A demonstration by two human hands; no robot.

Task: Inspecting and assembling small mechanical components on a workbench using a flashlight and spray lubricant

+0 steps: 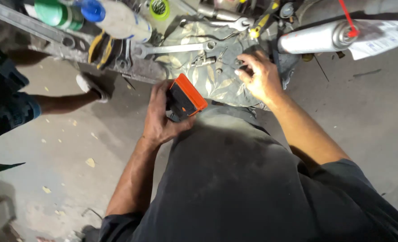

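The concrete floor (360, 107) fills most of the frame, grey and speckled with small pale chips at the lower left. My dark trousers (235, 179) take up the lower centre, knee pointing up toward the middle. Above the knee lies a leaf-patterned cloth (221, 85), spread on the floor with tools scattered over it. At the far left edge a second person's denim-clad leg (6, 98) and shoe (91, 86) come into the frame.

At the upper right lies a silver spray can (315, 38) with a red straw, resting beside a sheet of printed paper (383, 38). At the top left are a green-capped bottle (57, 14) and a white bottle with a blue cap (118, 18). A long combination wrench (176, 48) lies across the cloth's upper edge, another spanner (232, 23) above it.

My left hand (163, 116) is clamped round an orange and black box-shaped tool case (188, 95), held just above my knee at centre frame. My right hand (259, 76) is well apart from it, fingers curled down on the cloth among small metal parts (208, 60); it may be pinching one, but I cannot tell.
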